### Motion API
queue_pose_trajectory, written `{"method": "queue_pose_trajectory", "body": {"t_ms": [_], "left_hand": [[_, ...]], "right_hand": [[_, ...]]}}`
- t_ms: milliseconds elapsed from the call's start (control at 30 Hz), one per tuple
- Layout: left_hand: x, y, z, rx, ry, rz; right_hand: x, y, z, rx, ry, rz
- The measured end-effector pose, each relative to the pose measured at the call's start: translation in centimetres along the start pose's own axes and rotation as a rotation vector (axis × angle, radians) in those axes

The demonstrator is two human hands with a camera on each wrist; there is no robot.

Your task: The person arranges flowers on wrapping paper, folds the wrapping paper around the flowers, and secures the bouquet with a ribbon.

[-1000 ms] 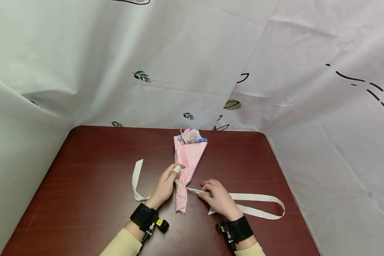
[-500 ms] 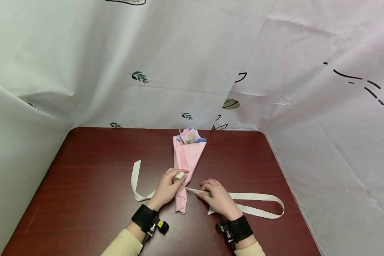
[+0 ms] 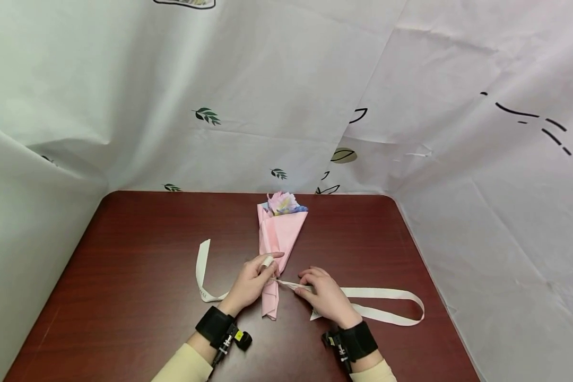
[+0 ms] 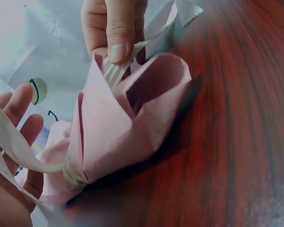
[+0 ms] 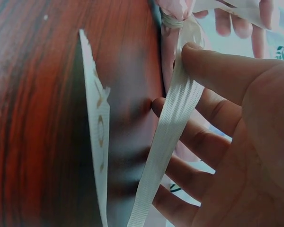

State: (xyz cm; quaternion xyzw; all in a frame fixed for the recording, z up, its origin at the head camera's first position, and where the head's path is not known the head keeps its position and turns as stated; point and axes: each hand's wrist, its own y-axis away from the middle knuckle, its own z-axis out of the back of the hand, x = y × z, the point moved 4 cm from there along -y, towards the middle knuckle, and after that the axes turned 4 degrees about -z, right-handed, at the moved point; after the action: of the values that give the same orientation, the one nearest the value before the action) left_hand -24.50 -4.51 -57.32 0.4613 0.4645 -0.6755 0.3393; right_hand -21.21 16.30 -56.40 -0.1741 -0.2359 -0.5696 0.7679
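A small bouquet in pink wrapping paper (image 3: pixel 288 233) lies on the table, its pink flower (image 3: pixel 283 203) toward the back edge. White ribbon (image 3: pixel 382 293) is wound around the gathered neck of the paper. My left hand (image 3: pixel 245 286) lies over that neck and holds one length of the ribbon, which loops over a finger. To the right, my right hand (image 3: pixel 327 298) pinches the other length between thumb and index finger; its remaining fingers lie loosely behind the ribbon (image 5: pixel 168 123) in the right wrist view. The pink paper's folded lower end (image 4: pixel 128 123) faces the left wrist camera.
One ribbon tail (image 3: pixel 202 265) curls on the dark red table (image 3: pixel 138 254) at the left. On the right the ribbon forms a long loop reaching toward the table's right edge. White printed cloth (image 3: pixel 277 79) hangs behind and along both sides.
My left hand has moved down and slightly right along the bouquet, toward the tied neck, with the ribbon over its finger. My right hand has stayed almost still.
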Motion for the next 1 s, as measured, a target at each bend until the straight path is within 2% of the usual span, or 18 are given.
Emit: {"method": "queue_pose_trajectory", "body": {"t_ms": [200, 300, 433, 500, 567, 667, 867, 933, 1000], "left_hand": [[0.5, 0.3, -0.4, -0.029, 0.059, 0.054], [0.6, 0.4, -0.2, -0.124, 0.082, 0.072], [0.7, 0.6, 0.6, -0.307, 0.035, 0.043], [0.8, 0.7, 0.9, -0.363, -0.001, 0.016], [0.8, 0.9, 1.2, -0.390, -0.038, 0.002], [0.8, 0.9, 1.2, -0.366, -0.068, -0.007], [0.6, 0.9, 0.7, -0.199, -0.038, 0.022], [0.6, 0.8, 0.6, -0.148, -0.073, 0.025], [0.7, 0.9, 0.5, -0.129, -0.125, 0.024]], "right_hand": [[0.0, 0.1, -0.1, 0.006, 0.011, 0.003], [0.0, 0.2, -0.1, 0.006, 0.013, 0.003], [-0.1, 0.2, -0.1, 0.011, 0.013, 0.000], [-0.1, 0.2, 0.0, 0.010, 0.016, 0.001], [-0.1, 0.2, 0.0, 0.007, 0.021, 0.003], [-0.1, 0.1, 0.0, 0.003, 0.026, 0.002], [0.1, 0.1, 0.1, 0.008, 0.023, -0.004], [0.1, 0.1, 0.1, 0.010, 0.019, -0.005], [0.2, 0.0, 0.0, 0.011, 0.017, -0.006]]}}
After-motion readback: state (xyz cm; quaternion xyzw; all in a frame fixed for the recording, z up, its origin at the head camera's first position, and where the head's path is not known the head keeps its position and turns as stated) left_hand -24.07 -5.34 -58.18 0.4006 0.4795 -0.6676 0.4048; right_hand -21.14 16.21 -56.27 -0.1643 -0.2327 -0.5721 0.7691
